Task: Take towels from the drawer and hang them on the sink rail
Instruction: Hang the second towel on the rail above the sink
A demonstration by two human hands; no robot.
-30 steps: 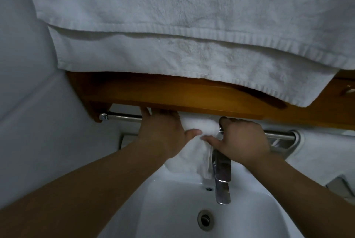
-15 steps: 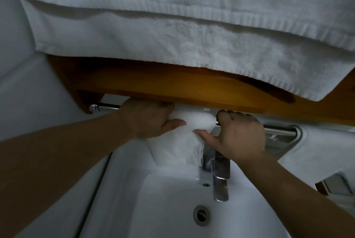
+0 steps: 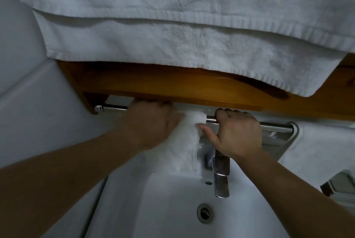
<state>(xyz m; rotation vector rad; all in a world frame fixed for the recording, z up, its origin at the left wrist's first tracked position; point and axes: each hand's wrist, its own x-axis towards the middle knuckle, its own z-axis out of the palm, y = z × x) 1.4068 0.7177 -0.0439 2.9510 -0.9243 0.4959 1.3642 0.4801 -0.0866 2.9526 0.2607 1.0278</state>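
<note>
Two towels in view. Large towel (image 3: pixel 172 32) seen hung high, over wooden shelf (image 3: pixel 172 88); whether counted in task cannot be told. Sink (image 3: pixel 163 209) below, tap (image 3: pixel 221 176) at its back. Small white towel (image 3: pixel 184 141) draped over rail (image 3: pixel 272 126), being straightened: judged nearly hung. Left hand (image 3: pixel 151 124) closed on towel's left side. Right hand (image 3: pixel 238 134) curled over rail, thumb touching towel edge. Drawer not seen; towels left unknown.

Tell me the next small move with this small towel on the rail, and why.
Probably spread it sideways along the rail. The small white towel is already draped over the bar but bunched into a narrow bundle between the left hand and right hand, hanging close beside the faucet. Bare rail shows on both sides, so there seems room to flatten it.
</note>
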